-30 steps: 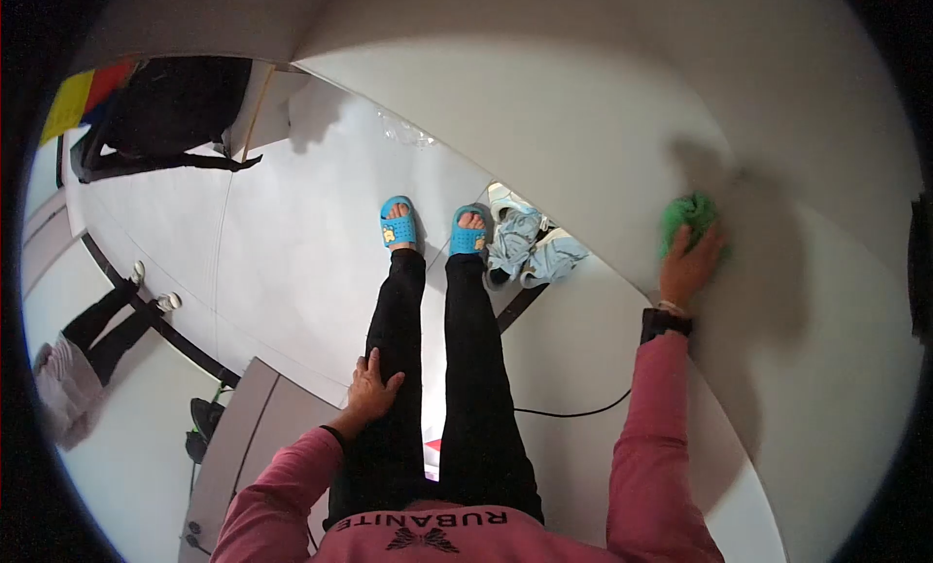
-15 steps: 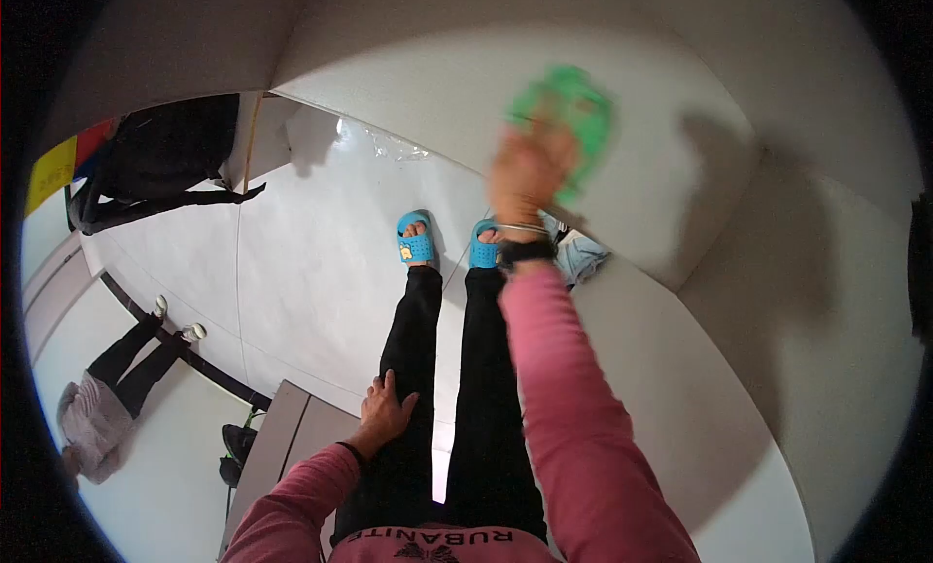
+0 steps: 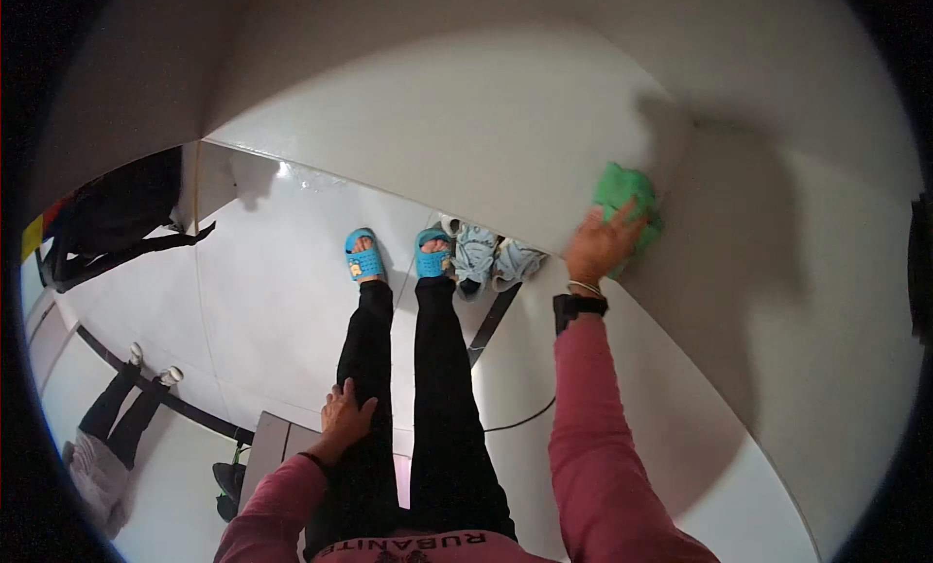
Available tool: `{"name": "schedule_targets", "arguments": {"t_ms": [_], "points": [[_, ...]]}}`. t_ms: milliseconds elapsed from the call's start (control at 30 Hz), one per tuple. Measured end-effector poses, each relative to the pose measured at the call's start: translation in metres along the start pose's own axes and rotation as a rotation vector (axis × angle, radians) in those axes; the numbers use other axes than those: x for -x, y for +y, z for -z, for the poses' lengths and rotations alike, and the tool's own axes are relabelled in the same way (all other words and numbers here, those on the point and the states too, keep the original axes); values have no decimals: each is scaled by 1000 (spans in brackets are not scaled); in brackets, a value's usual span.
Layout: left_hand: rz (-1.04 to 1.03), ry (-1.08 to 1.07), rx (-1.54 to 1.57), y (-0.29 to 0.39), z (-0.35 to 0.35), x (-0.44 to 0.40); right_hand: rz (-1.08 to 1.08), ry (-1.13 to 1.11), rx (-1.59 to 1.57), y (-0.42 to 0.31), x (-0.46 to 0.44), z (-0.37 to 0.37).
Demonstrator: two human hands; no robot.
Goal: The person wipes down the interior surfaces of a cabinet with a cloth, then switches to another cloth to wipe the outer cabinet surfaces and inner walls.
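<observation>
My right hand (image 3: pixel 603 244) presses a crumpled green cloth (image 3: pixel 625 186) against a pale panel (image 3: pixel 457 116), close to its right-hand corner. Part of the cloth is hidden under the fingers. A dark band and a thin bracelet circle that wrist. On my black-trousered left leg rests my left hand (image 3: pixel 345 419), fingers spread and holding nothing. The hand's shadow falls on the adjoining pale wall (image 3: pixel 748 242).
Blue sandals (image 3: pixel 365 256) are on my feet. Grey-white shoes (image 3: pixel 474 254) stand beside them under the panel's edge. A black chair (image 3: pixel 126 208) is at left. Another person (image 3: pixel 102 466) stands lower left. A dark cable (image 3: pixel 525 422) curves near my right leg.
My right hand has moved with the green cloth rightward and down across the panel toward its corner. The view has shifted, showing more of the shoes. My left hand stays on my leg.
</observation>
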State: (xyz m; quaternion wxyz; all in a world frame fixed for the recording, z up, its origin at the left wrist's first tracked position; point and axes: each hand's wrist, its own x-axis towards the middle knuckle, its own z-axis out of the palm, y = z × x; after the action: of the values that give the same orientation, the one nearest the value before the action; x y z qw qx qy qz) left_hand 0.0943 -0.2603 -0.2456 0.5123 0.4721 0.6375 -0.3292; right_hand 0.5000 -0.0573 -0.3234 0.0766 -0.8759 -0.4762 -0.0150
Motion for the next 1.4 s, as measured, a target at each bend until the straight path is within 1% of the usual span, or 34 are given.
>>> {"name": "schedule_targets", "arguments": {"t_ms": [33,67,133,167,233,300,333,400,467,500,567,633,667,700,733,767,800,867,900,967,1000,1067,1133,1200,1267,1367,1400], "points": [[10,18,20,-2,-3,-1,-95,50,-20,6,-5,-1],[6,17,35,-4,-6,-3,-80,53,-16,7,-9,-5],[27,-12,49,-7,-6,-3,-230,72,77,1,-15,-17],[31,-5,60,-6,-4,-2,-218,73,68,-6,-25,-23],[29,-32,86,-4,2,-1,-565,55,264,-19,-54,-35],[32,-23,102,-8,0,-1,-577,-207,194,-34,-99,-17],[27,-14,112,-9,0,-3,-584,-168,115,-39,-121,-28],[30,-13,141,-9,2,-3,-472,-134,168,-55,-164,-59],[24,-15,161,-8,5,-1,-353,-65,256,-100,-181,-70],[46,-44,156,-7,7,-3,-348,11,209,-148,-177,-62],[76,-72,166,-6,7,-2,-361,-60,178,-206,-173,-56],[15,36,197,-7,6,0,104,-169,316,-258,-150,-53],[18,38,200,-7,7,1,242,-138,242,-285,-135,-58],[17,33,211,-6,9,0,297,-46,-147,-318,-115,-72],[16,30,221,-5,11,-1,356,-37,-586,-351,-98,-91],[20,38,219,-4,14,0,416,-54,-833,-379,-79,-100],[43,13,213,-1,16,-1,538,78,-261,-408,-63,-67],[75,-10,203,1,18,1,690,-80,-356,-431,-41,-58],[76,-2,214,1,16,2,688,-83,-364,-430,-34,-56],[76,0,220,0,11,2,896,-136,-402,-416,-19,-50],[69,21,209,-2,6,1,887,-144,-397,-402,-10,-47],[66,30,204,-2,0,-1,1105,-303,-442,-361,8,-32],[67,30,199,-3,-1,0,1097,-443,-468,-306,26,-18],[58,38,190,-6,-4,1,985,-473,-342,-244,30,1],[41,54,182,-6,-2,0,731,-432,-127,-176,39,11],[24,38,189,-12,-2,-2,386,-201,-102,-54,59,5],[26,37,189,-13,-1,-1,302,-138,-81,-28,65,0]]}}
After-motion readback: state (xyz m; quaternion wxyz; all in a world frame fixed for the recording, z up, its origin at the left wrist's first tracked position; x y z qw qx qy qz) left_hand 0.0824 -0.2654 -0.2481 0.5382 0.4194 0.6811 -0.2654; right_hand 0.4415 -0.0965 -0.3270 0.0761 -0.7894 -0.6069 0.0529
